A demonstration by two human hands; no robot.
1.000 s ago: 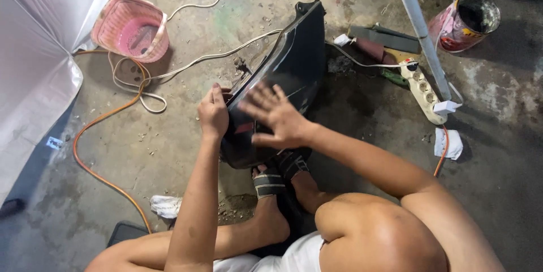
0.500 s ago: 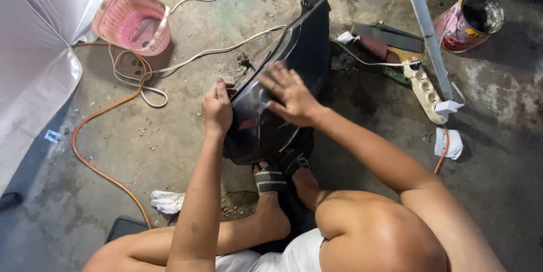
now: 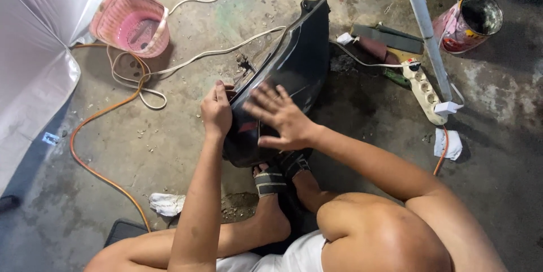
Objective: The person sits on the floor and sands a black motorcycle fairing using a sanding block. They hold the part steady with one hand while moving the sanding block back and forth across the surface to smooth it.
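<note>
A long, glossy black plastic body panel (image 3: 300, 62) lies on the concrete floor, its near end propped by my sandalled feet. My left hand (image 3: 216, 112) grips the panel's left edge with fingers curled around it. My right hand (image 3: 279, 114) lies flat on the panel's shiny face, fingers spread, holding nothing.
A pink plastic basket (image 3: 131, 23) sits at the far left beside white sheeting (image 3: 39, 51). White and orange cables (image 3: 102, 113) loop over the floor. A power strip (image 3: 424, 88), a white pole (image 3: 423, 20), a paint tin (image 3: 469, 23), sanding blocks (image 3: 379, 43) and rags (image 3: 167, 204) lie around.
My right hand has slid across the panel's face, first up to the right, then back down and left. My left hand keeps its grip on the edge.
</note>
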